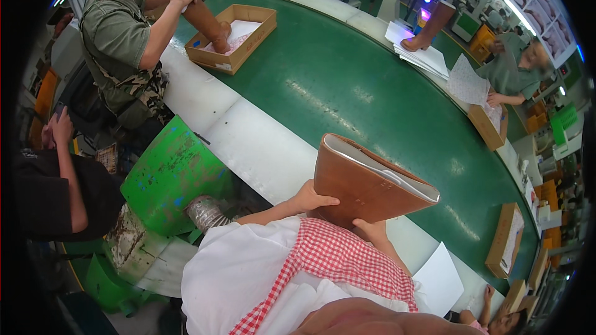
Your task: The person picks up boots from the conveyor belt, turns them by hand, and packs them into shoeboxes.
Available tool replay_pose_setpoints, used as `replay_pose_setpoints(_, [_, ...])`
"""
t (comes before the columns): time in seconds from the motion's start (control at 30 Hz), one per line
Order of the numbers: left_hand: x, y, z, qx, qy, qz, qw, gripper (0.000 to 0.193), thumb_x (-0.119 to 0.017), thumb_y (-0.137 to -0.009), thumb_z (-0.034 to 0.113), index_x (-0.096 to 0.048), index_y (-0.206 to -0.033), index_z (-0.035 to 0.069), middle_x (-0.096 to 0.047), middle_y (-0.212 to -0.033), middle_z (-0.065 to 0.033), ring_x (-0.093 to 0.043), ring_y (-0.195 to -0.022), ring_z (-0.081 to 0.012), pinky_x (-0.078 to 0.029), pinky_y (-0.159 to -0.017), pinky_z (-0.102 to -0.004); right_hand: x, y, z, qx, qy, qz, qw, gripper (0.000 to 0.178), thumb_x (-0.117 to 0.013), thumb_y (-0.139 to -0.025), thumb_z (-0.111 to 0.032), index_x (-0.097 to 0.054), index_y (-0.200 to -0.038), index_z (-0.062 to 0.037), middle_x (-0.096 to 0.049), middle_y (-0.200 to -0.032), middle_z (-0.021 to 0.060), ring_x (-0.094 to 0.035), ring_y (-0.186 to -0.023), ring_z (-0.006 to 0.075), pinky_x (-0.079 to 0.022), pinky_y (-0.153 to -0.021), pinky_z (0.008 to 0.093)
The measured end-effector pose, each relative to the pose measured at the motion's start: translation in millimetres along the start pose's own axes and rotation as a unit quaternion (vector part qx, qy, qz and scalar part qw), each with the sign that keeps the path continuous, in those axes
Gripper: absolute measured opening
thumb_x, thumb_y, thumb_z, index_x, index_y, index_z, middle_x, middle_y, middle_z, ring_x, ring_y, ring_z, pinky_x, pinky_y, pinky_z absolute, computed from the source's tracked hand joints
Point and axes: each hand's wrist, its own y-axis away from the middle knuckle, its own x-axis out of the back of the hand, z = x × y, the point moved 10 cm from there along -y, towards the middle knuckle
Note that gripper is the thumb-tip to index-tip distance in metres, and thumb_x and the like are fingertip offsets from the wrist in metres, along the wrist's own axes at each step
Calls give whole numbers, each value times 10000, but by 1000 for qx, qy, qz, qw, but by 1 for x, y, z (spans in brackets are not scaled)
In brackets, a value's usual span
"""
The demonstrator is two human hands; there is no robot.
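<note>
Just over the near edge of the work surface I hold a brown leather boot (366,186), its wide shaft opening tilted up toward me. White material shows inside the opening; the foot of the boot is hidden. My left hand (311,197) grips the shaft's left side, thumb lying along the leather. On the near side my right hand (371,231) holds it too, thumb against the leather and the other fingers out of sight behind it. White paper sheets (439,279) lie to the right of my right forearm.
A green conveyor belt (347,93) runs past, edged by a white ledge (261,142). An open cardboard box (261,37) stands on it, where a co-worker handles another brown boot (208,22). Across stand one more boot (431,28) and boxes (504,242). Green machinery (177,177) sits at my left.
</note>
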Motion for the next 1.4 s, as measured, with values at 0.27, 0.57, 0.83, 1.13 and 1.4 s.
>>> replay_pose_setpoints(0.27, [7, 3, -4, 2, -7, 22, 1000, 438, -748, -738, 94, -586, -1135, 2, -619, -1108, -77, -554, -1033, -153, -435, -901, -300, 27, -2, -113, 142, -83, 109, 980, 777, -809, -684, -304, -409, -1273, 7, -508, -1215, 96, -495, -1108, 219, -389, -947, 346])
replay_pose_setpoints(0.57, [5, 6, 10, -13, -22, -22, 999, 562, -759, -731, 166, -520, -1213, 3, -574, -1183, -96, -518, -1095, -179, -414, -933, -331, 20, 4, -123, 177, -120, 111, 971, 657, -795, -698, -185, -456, -1227, 6, -539, -1174, 108, -517, -1078, 206, -414, -923, 344])
replay_pose_setpoints(0.83, [0, -4, 45, -53, 5, -5, 999, 356, -693, -797, 89, -588, -1123, -8, -615, -1094, -66, -546, -1008, -133, -441, -878, -285, 53, 6, -103, 188, -155, 110, 964, 780, -807, -675, -373, -434, -1246, 5, -514, -1207, 102, -495, -1113, 211, -397, -939, 348])
replay_pose_setpoints(1.13, [3, 1, 42, -59, -10, -7, 998, 345, -704, -785, 77, -600, -1104, -6, -623, -1072, -60, -550, -990, -128, -440, -868, -283, 39, 27, -214, 316, -95, 161, 930, 704, -739, -699, -513, -433, -1090, -14, -582, -892, 115, -589, -854, 207, -462, -757, 311])
replay_pose_setpoints(1.4, [1, 5, 45, -49, -29, -2, 998, 347, -710, -771, 58, -607, -1098, 0, -629, -1063, -57, -552, -985, -127, -440, -865, -285, 34, 32, -220, 337, -107, 149, 924, 525, -710, -765, -440, -426, -950, -39, -561, -781, 94, -558, -735, 179, -443, -700, 308])
